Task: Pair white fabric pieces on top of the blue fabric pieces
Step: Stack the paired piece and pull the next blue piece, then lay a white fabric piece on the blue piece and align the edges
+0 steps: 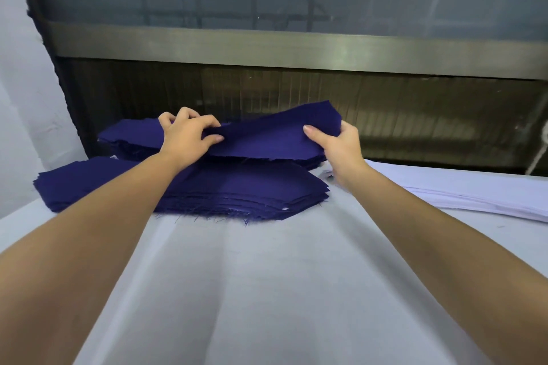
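1. The left hand (185,139) pinches the left end of a single blue fabric piece (272,136), fingers curled over its top edge. The right hand (338,145) clasps the right end, thumb on top and the other fingers hidden underneath.
2. With one hand on each end, the piece hangs spread and fairly flat, its right corner tipped up toward 1 o'clock. This probably keeps the limp cloth from folding on itself.
3. The held piece hovers just above the far blue stack (133,135), which lies at 12 o'clock from the near blue stack (237,190). The two stacks sit close together, and I cannot tell whether they touch.
4. The near stack is many layers deep, with frayed threads along its front edge. Its edges are fanned a little, which should make it easier to peel off one layer.
5. The white fabric pieces (474,195) lie in a low, flat pile at 3 o'clock from the blue stacks, just beyond the right wrist. That spot looks chosen so the right hand can reach them easily.
6. The table cloth (267,290) is pale and runs toward 6 o'clock between the forearms, a likely place to lay out a pair.
7. No white piece lies on a blue one, so this step looks like fetching a blue base piece.
8. The next move calls for lowering the piece flat without dragging the layers below.
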The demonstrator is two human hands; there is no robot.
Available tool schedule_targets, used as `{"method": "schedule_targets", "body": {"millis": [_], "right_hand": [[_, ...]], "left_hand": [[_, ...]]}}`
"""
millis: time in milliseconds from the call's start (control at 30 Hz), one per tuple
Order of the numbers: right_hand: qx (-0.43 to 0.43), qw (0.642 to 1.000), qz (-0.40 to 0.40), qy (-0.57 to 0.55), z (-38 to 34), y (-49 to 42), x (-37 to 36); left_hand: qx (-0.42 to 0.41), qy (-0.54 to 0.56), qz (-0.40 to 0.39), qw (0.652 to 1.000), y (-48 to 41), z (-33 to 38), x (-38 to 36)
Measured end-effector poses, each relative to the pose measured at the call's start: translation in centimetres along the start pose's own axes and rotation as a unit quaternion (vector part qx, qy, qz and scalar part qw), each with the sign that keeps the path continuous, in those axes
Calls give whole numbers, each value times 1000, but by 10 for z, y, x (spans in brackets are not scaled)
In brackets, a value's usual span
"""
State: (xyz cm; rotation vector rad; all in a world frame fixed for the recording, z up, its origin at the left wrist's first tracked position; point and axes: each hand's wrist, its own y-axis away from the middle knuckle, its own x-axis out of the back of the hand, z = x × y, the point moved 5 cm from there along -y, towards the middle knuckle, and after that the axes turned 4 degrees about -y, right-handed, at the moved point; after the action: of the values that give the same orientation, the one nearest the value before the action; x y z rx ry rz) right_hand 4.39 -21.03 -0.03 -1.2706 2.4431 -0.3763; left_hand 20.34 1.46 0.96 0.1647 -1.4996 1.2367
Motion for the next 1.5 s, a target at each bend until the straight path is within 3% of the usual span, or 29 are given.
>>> {"method": "schedule_targets", "body": {"millis": [200, 400, 533, 767, 933, 1133, 1400, 1500], "right_hand": [[-33, 996, 60, 53, -15, 27, 81], [-101, 978, 129, 126, -21, 56, 170], [-125, 958, 152, 210, -24, 74, 209], [-144, 924, 128, 330, -37, 90, 248], [-173, 902, 121, 378, -46, 100, 269], [-223, 878, 95, 412, -53, 102, 287], [-213, 808, 41, 549, -49, 101, 284], [-171, 757, 23, 630, -53, 103, 277]], "left_hand": [[-41, -75, -69, 994, 9, 16, -8], [-59, -52, -117, 990, 20, 41, -17], [-116, -41, -147, 981, 30, 77, -23], [-178, 61, -227, 956, 47, 124, -16], [-167, 101, -290, 937, 55, 142, -10], [-181, 84, -323, 925, 70, 149, -18], [-209, 41, -339, 916, 84, 148, -26], [-226, 69, -326, 916, 88, 153, -23]]}}
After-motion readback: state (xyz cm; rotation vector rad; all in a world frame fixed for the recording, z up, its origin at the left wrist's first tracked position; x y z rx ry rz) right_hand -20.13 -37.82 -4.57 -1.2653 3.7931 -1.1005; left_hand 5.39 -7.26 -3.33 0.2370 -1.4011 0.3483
